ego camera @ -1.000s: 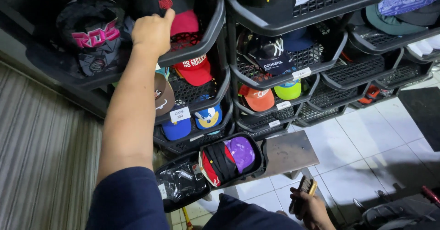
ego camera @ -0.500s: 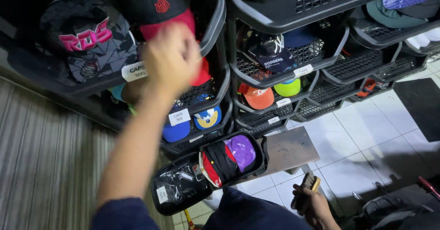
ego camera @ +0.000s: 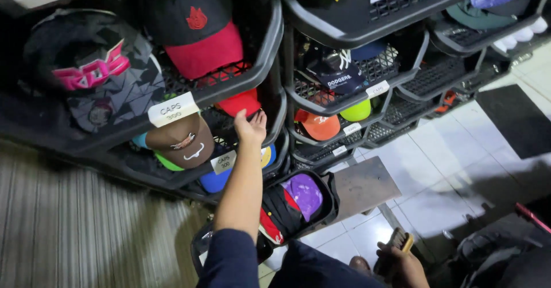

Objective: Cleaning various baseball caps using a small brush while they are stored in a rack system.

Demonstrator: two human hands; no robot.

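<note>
1. Red cap [ego camera: 241, 101] lies in the second black basket [ego camera: 274, 121], centre of the frame, under a black-and-red cap [ego camera: 198, 30].
2. Left hand [ego camera: 251, 128] reaches up to it, fingers loosely spread, tips touching the cap's edge.
3. Right hand [ego camera: 402, 265], bottom right, is closed around a brush [ego camera: 396, 243].
4. Brown cap [ego camera: 185, 141] sits just left of the left hand.

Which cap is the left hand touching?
The left hand touches the plain red cap in the second basket down. The black cap with a red brim sits a basket higher; the brown cap lies further left.
</note>
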